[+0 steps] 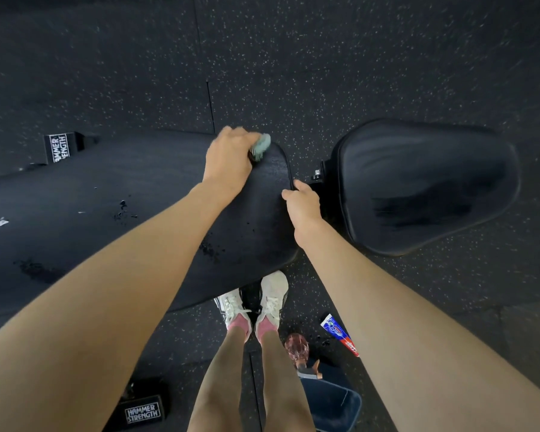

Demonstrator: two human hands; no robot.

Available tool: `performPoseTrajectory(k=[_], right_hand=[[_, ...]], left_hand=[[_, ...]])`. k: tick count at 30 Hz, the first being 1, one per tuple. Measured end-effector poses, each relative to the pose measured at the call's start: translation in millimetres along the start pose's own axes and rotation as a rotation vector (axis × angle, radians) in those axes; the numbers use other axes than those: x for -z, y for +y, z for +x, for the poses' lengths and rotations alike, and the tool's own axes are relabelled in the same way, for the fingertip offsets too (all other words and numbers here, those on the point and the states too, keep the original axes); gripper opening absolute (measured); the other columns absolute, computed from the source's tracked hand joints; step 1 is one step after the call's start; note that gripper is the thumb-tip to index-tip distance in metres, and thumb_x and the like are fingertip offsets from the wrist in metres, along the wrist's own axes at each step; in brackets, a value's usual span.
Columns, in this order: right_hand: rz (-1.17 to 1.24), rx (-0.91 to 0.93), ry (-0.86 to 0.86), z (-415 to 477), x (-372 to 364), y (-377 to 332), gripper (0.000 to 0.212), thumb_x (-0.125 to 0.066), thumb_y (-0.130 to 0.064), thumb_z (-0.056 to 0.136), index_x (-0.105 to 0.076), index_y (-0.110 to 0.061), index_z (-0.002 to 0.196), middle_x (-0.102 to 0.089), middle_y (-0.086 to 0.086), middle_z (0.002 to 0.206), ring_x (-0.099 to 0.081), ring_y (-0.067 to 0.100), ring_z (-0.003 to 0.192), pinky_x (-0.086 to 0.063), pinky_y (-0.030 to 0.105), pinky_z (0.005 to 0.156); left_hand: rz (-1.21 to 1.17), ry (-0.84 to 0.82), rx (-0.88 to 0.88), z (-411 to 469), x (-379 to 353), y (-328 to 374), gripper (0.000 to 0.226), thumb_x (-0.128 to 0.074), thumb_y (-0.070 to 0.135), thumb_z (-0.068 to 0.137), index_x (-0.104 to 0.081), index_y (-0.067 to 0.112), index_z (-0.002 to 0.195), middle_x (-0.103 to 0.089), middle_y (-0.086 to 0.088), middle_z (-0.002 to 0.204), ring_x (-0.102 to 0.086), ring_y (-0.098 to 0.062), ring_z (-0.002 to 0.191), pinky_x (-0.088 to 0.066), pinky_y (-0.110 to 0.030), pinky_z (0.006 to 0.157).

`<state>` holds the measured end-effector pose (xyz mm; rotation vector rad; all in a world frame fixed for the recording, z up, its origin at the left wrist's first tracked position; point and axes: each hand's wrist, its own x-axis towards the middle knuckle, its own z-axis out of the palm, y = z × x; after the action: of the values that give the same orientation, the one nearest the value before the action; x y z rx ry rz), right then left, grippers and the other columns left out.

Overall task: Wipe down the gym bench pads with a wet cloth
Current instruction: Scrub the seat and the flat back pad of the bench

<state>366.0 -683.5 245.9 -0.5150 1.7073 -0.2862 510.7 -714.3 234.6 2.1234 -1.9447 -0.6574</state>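
Nearest: two white shoes (256,302) on the speckled rubber floor (325,73), toes tucked under the near edge of the long pad (106,207). Beside the right foot lie a red-white-and-blue tube (339,334), a pinkish bottle top (296,343) and a dark blue bin (332,403).

Mid: the right hand (303,202) sits at the long pad's rounded end, fingers curled over the edge as if bracing it. Beads and smears of water dot the pad's near half; a white scrap (1,222) lies further left.

Farther: the left hand (228,157) is at the pad's far corner, fingers closed round a bunched pale-green cloth (261,146) pressed to the surface. Hand and cloth are blurred, which reads as mid-stroke.

Across the gap, the seat pad (424,182) shows a dark streaked patch, probably damp from wiping.

Progress, as judged: the seat pad looks treated, at least in part. The long pad is in hand at its seat end. Its stretch toward the left, with loose droplets and the scrap, appears still to do. Pad sides and undersides cannot be judged.
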Motion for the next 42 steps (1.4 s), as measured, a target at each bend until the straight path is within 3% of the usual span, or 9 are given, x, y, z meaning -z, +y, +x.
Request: performPoseTrajectory(k=[7, 12, 17, 24, 28, 32, 34, 38, 42], right_hand=[[0.041, -0.002, -0.015, 6.5, 4.8, 1.4, 0.046, -0.046, -0.015, 0.099, -0.041, -0.017, 0.144, -0.041, 0.004, 0.148, -0.04, 0.02, 0.133, -0.032, 0.028, 0.101], [0.038, 0.006, -0.025, 12.2, 5.7, 2.5, 0.044, -0.047, -0.015, 0.098, -0.045, -0.016, 0.142, -0.043, 0.002, 0.147, -0.042, 0.02, 0.132, -0.033, 0.036, 0.111], [0.039, -0.005, -0.037, 12.6, 8.5, 7.9, 0.044, -0.046, -0.013, 0.098, -0.047, -0.017, 0.141, -0.045, 0.001, 0.145, -0.042, 0.019, 0.133, -0.033, 0.039, 0.113], [0.074, -0.024, -0.052, 6.8, 13.2, 19.8, 0.046, -0.046, -0.01, 0.098, -0.043, -0.018, 0.143, -0.046, 0.005, 0.145, -0.044, 0.021, 0.131, -0.034, 0.039, 0.113], [-0.063, 0.01, -0.078, -1.0, 17.4, 31.0, 0.058, -0.046, -0.001, 0.096, -0.033, -0.02, 0.149, -0.043, 0.006, 0.147, -0.043, 0.023, 0.131, -0.036, 0.04, 0.111], [-0.211, 0.009, -0.077, -2.0, 21.7, 47.4, 0.057, -0.046, 0.001, 0.095, -0.036, -0.02, 0.147, -0.051, 0.006, 0.138, -0.051, 0.022, 0.12, -0.049, 0.032, 0.093], [-0.288, -0.014, -0.068, -1.3, 23.6, 52.8, 0.055, -0.047, -0.003, 0.096, -0.037, -0.021, 0.146, -0.051, 0.008, 0.137, -0.052, 0.026, 0.12, -0.049, 0.039, 0.097], [-0.275, -0.053, -0.04, 0.5, 26.0, 59.4, 0.052, -0.053, -0.009, 0.096, -0.041, -0.022, 0.145, -0.054, 0.011, 0.133, -0.057, 0.029, 0.113, -0.055, 0.044, 0.086], [-0.262, -0.043, -0.031, 3.2, 27.6, 63.0, 0.051, -0.055, -0.01, 0.095, -0.043, -0.021, 0.143, -0.055, 0.012, 0.132, -0.058, 0.029, 0.112, -0.056, 0.045, 0.085]], left_hand=[[-0.034, -0.153, -0.434, -62.5, -4.5, -11.7, 0.056, -0.059, -0.023, 0.057, -0.069, 0.005, 0.104, -0.068, -0.011, 0.089, -0.059, -0.032, 0.074, -0.055, -0.038, 0.059], [-0.074, 0.018, -0.126, -1.8, 20.0, -10.4, 0.047, -0.043, -0.016, 0.068, -0.068, 0.005, 0.101, -0.063, -0.014, 0.09, -0.052, -0.035, 0.087, -0.046, -0.044, 0.071], [0.013, 0.034, -0.026, 11.9, 4.6, -9.0, 0.049, -0.044, -0.017, 0.076, -0.065, 0.007, 0.114, -0.058, -0.013, 0.103, -0.046, -0.032, 0.098, -0.044, -0.043, 0.072], [0.002, -0.068, -0.267, -81.7, -17.4, -2.2, 0.043, -0.055, -0.016, 0.058, -0.068, 0.002, 0.095, -0.059, -0.015, 0.081, -0.056, -0.035, 0.073, -0.052, -0.04, 0.053], [-0.072, -0.213, -0.408, -127.9, -22.4, -4.5, 0.053, -0.066, -0.02, 0.054, -0.07, 0.006, 0.1, -0.063, -0.009, 0.083, -0.06, -0.03, 0.071, -0.055, -0.035, 0.054], [-0.136, -0.072, -0.229, -98.3, -12.5, -7.3, 0.052, -0.047, -0.012, 0.064, -0.068, 0.005, 0.109, -0.064, -0.013, 0.094, -0.058, -0.035, 0.085, -0.055, -0.043, 0.065], [-0.129, 0.008, -0.147, -75.6, -7.6, -2.9, 0.05, -0.047, -0.015, 0.069, -0.066, 0.004, 0.111, -0.061, -0.014, 0.099, -0.055, -0.037, 0.091, -0.053, -0.044, 0.062], [-0.064, 0.001, -0.12, -71.8, -18.9, 7.8, 0.046, -0.053, -0.018, 0.074, -0.065, 0.003, 0.113, -0.058, -0.016, 0.104, -0.051, -0.036, 0.094, -0.05, -0.044, 0.055], [-0.119, -0.003, -0.167, -113.2, -45.3, 9.3, 0.052, -0.059, -0.022, 0.06, -0.067, 0.003, 0.104, -0.061, -0.015, 0.094, -0.045, -0.029, 0.085, -0.053, -0.042, 0.052]])
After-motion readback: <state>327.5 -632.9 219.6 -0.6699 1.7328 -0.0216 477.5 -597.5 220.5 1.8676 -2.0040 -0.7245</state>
